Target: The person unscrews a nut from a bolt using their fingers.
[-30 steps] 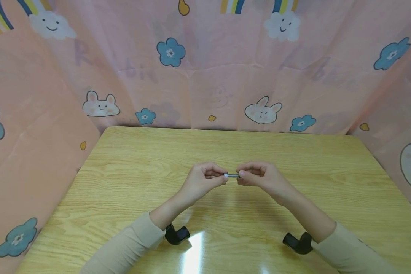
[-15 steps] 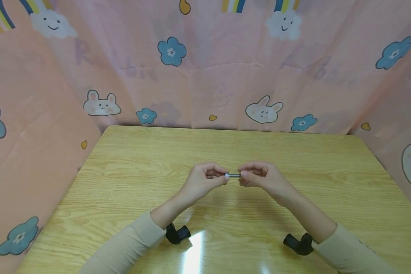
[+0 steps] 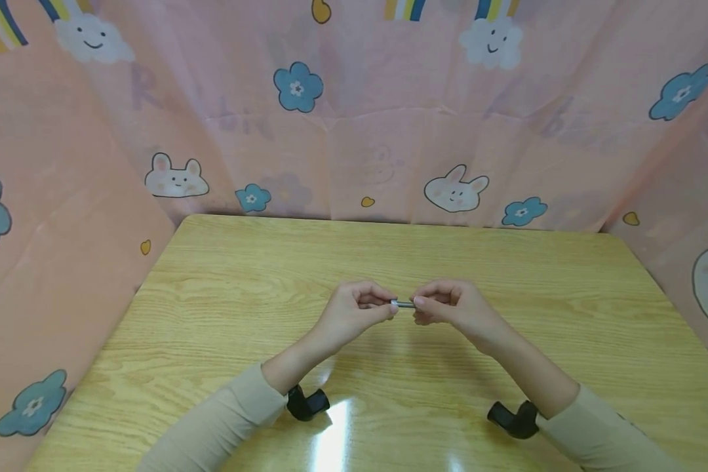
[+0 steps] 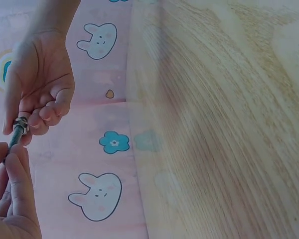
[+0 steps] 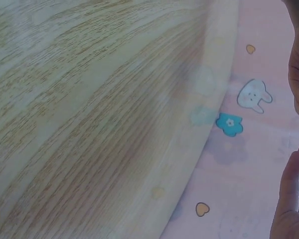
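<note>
Above the table, my left hand [image 3: 356,311] and right hand [image 3: 451,305] meet over a small silver metal bolt [image 3: 405,304], held level between them. Thumb and fingertips of the left hand pinch one end. In the left wrist view the bolt's thread [image 4: 14,137] shows between the hands, with a hex nut [image 4: 21,122] near its upper end. The right thumb and fingers pinch around that nut, covering part of it. Only the edges of the two hands show in the right wrist view, and the bolt is out of sight there.
A light wood-grain table [image 3: 259,262] lies below the hands. Pink cloth [image 3: 354,131] with rabbits, flowers and clouds hangs behind it and at both sides. Black curved pieces [image 3: 308,403] stick out by each sleeve cuff. A bright light reflection crosses the near tabletop.
The left hand has shifted slightly right, and the bare length of bolt between the fingertips looks a little shorter. The right hand keeps nearly the same place and grip.
</note>
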{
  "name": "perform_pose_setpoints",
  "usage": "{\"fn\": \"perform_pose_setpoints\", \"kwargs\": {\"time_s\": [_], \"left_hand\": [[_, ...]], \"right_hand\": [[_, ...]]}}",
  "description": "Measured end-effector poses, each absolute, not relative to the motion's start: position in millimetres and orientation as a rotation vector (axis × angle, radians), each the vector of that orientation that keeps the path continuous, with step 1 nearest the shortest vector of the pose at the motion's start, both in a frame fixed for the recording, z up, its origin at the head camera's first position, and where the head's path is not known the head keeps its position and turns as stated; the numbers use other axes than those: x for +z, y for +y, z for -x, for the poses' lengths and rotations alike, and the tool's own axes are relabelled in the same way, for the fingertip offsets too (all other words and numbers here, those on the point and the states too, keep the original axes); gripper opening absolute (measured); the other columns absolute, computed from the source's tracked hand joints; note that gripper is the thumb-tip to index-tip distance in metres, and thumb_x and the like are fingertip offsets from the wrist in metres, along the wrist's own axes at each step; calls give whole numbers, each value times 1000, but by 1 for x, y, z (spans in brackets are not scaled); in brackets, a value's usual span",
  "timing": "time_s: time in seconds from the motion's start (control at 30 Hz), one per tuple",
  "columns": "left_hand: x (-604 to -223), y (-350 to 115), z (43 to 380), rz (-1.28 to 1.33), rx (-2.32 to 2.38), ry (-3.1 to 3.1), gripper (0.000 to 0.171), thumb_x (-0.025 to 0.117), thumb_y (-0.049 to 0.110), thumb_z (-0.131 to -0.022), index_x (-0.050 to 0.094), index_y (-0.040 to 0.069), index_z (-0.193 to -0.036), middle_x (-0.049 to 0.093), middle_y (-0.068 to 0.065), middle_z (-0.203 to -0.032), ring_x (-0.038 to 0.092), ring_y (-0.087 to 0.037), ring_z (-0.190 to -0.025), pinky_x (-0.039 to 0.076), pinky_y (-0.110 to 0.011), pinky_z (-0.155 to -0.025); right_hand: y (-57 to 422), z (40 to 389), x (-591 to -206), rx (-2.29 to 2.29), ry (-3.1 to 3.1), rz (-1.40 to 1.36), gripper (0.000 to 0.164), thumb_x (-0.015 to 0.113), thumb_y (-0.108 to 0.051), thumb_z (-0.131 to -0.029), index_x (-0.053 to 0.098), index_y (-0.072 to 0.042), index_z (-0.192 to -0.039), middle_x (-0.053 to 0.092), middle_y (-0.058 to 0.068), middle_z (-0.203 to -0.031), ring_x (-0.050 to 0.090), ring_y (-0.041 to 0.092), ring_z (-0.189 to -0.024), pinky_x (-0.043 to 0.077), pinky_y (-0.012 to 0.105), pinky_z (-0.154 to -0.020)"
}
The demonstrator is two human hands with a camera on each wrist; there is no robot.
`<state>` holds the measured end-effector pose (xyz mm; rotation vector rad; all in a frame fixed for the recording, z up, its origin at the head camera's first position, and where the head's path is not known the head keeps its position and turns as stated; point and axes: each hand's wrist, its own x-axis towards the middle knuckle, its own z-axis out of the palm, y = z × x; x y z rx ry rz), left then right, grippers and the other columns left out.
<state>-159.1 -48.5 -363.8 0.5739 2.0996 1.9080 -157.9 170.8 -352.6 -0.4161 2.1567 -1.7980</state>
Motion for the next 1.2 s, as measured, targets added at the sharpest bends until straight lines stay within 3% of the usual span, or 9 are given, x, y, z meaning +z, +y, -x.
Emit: {"fn": "perform_pose_setpoints", "kwargs": {"time_s": [0.13,0.27,0.43,0.57,0.7,0.87,1.03,1.2], "left_hand": [[-363,-48,160,-552,1896,2104,17,64,3,-86,65,-4,-102,67,-14,-93,65,-29,-87,53,-29,-77],[-362,-47,160,-560,1912,2091,18,65,5,-86,65,-3,-102,67,-16,-94,64,-34,-89,53,-29,-77],[-361,-49,159,-570,1921,2105,17,67,9,-86,66,0,-100,68,-11,-91,66,-24,-83,53,-29,-76],[-361,-50,159,-584,1922,2109,16,66,9,-86,66,0,-99,68,-8,-90,66,-17,-80,53,-30,-76],[-362,-50,159,-572,1928,2104,16,66,8,-86,66,0,-99,68,-8,-89,66,-21,-81,54,-30,-76],[-362,-49,160,-568,1929,2106,16,67,8,-86,66,0,-99,69,-8,-89,66,-26,-83,54,-30,-75],[-361,-50,160,-581,1932,2101,17,66,9,-86,66,0,-100,68,-10,-90,66,-20,-81,53,-30,-76],[-362,-51,160,-566,1928,2106,17,67,10,-86,66,0,-100,68,-9,-90,66,-20,-81,53,-30,-76]], "right_hand": [[173,157,-353,-1784,2168,437,22,65,-9,-87,61,1,-106,65,2,-96,64,15,-87,53,31,-79],[174,157,-350,-1766,2184,442,30,64,-12,-89,57,3,-114,62,10,-105,63,18,-91,52,32,-80],[173,158,-348,-1746,2156,385,34,57,-18,-94,56,12,-111,67,10,-93,67,19,-84,53,34,-80],[174,158,-348,-1748,2170,397,32,64,-12,-89,56,10,-111,66,3,-95,65,16,-87,52,31,-81],[174,158,-349,-1769,2165,426,33,63,-12,-89,55,7,-115,63,11,-103,64,17,-89,52,31,-80],[173,159,-351,-1769,2130,379,31,57,-18,-94,56,9,-110,67,13,-92,67,18,-83,53,35,-79],[174,159,-349,-1747,2181,400,34,66,-12,-87,55,8,-113,64,10,-99,64,16,-86,52,30,-80],[172,159,-350,-1774,2147,398,33,60,-16,-92,54,9,-113,64,11,-96,65,17,-85,53,32,-79]]}}
